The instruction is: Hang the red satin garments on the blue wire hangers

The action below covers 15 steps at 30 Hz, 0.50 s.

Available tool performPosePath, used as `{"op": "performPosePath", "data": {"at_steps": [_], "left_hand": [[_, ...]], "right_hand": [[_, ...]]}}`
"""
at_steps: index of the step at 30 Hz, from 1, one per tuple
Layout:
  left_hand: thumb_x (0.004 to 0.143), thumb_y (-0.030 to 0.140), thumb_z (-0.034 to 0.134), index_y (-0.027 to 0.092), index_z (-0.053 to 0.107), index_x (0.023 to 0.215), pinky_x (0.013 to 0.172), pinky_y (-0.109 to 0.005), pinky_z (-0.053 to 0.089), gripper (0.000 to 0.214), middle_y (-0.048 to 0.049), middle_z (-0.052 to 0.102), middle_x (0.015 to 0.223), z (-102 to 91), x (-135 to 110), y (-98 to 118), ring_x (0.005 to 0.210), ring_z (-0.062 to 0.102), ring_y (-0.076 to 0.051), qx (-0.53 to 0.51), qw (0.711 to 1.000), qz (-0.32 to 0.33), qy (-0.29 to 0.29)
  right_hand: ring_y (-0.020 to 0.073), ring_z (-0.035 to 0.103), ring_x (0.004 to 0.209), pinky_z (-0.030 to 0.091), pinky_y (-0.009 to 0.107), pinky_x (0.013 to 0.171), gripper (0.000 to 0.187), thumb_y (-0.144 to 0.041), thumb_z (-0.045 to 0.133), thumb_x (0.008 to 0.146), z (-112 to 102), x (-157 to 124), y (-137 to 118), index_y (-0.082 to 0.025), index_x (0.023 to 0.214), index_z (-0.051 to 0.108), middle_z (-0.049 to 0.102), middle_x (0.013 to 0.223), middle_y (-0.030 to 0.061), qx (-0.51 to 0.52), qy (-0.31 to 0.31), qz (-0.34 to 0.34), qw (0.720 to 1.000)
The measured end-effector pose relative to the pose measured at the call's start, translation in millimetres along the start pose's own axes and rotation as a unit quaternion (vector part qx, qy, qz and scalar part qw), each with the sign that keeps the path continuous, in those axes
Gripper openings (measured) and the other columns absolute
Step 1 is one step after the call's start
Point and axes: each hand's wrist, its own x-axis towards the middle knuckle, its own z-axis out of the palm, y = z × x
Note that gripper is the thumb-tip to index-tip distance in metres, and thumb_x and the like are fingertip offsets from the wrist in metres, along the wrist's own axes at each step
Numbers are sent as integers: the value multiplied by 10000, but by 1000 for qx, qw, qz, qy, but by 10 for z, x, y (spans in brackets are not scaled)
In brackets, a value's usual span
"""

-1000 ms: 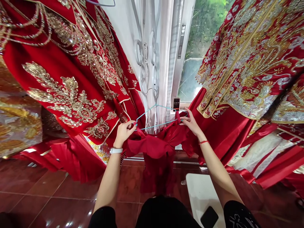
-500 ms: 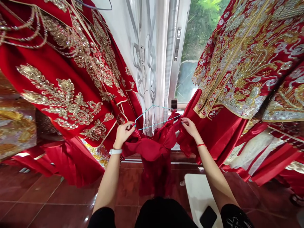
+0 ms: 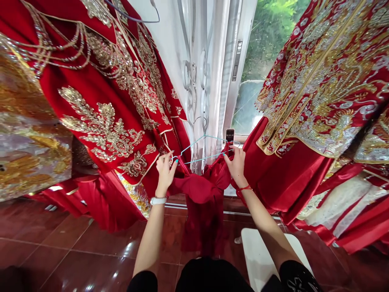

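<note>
A light blue wire hanger (image 3: 206,149) hangs in front of the curtain, its hook up and its arms spread between my hands. My left hand (image 3: 165,172) is shut on the hanger's left end, close to a red strap. My right hand (image 3: 237,166) pinches the top of a red satin garment (image 3: 199,190) near the hanger's right end. The garment droops in folds below the hanger toward the floor. Where its straps meet the hanger ends, my fingers hide the contact.
Red gowns with gold embroidery (image 3: 100,121) hang close on the left, and another (image 3: 319,81) on the right. Behind the hanger are a white curtain (image 3: 217,81) and a window (image 3: 252,61). Below lie red-brown floor tiles (image 3: 91,247) and a white mat (image 3: 258,251).
My hands have moved closer together and sit slightly higher on the hanger. The garment's top is more bunched, and the view has shifted slightly.
</note>
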Motion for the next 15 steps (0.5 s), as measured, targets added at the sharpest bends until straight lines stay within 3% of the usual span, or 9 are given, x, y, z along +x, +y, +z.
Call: {"op": "performPosePath", "data": {"at_steps": [2, 4, 7, 9, 11, 15], "left_hand": [[900, 393, 575, 241, 538, 1330, 1097, -454, 332, 457, -120, 535, 1226, 12, -298, 10, 1178, 482, -289, -25, 993, -56, 97], [884, 395, 598, 243, 526, 1293, 1096, -463, 328, 442, -106, 526, 1170, 70, -594, -9, 1149, 474, -282, -40, 978, -125, 163], [764, 440, 708, 256, 543, 1183, 1051, -449, 371, 485, -67, 531, 1067, 201, -859, -120, 1088, 493, -259, -94, 943, -255, 194], [726, 497, 696, 257, 540, 1078, 945, -411, 447, 454, -35, 541, 962, 252, -922, -244, 983, 542, -229, -205, 894, -354, 182], [732, 546, 633, 250, 532, 941, 811, -378, 496, 376, -11, 542, 835, 243, -987, -365, 838, 581, -207, -330, 813, -457, 144], [732, 496, 563, 222, 535, 766, 734, -429, 545, 278, -69, 613, 760, 170, -1309, -437, 755, 655, -252, -494, 580, -644, 72]], "right_hand": [[318, 503, 1186, 406, 502, 1070, 424, -337, 579, 892, 3, 111, -179, -235, 1303, 566, 570, 1231, 134, 7, -20, -55, 998], [313, 491, 1242, 366, 490, 1117, 432, -333, 572, 897, 46, 234, -349, -231, 1316, 572, 556, 1279, 139, 19, -55, -104, 993], [306, 494, 1268, 338, 479, 1135, 427, -346, 559, 900, 182, 409, -563, -204, 1301, 584, 557, 1304, 150, 42, -63, -115, 991], [293, 527, 1232, 347, 465, 1116, 409, -368, 562, 895, 285, 516, -689, -199, 1267, 592, 600, 1268, 139, 59, -52, -99, 992], [264, 597, 1094, 387, 431, 1050, 345, -424, 563, 901, 370, 612, -808, -211, 1166, 622, 674, 1122, 98, 76, -63, -71, 993], [190, 586, 733, 413, 345, 837, 370, -560, 583, 876, 450, 743, -1008, -220, 728, 587, 646, 715, 7, 72, -125, 4, 990]]}}
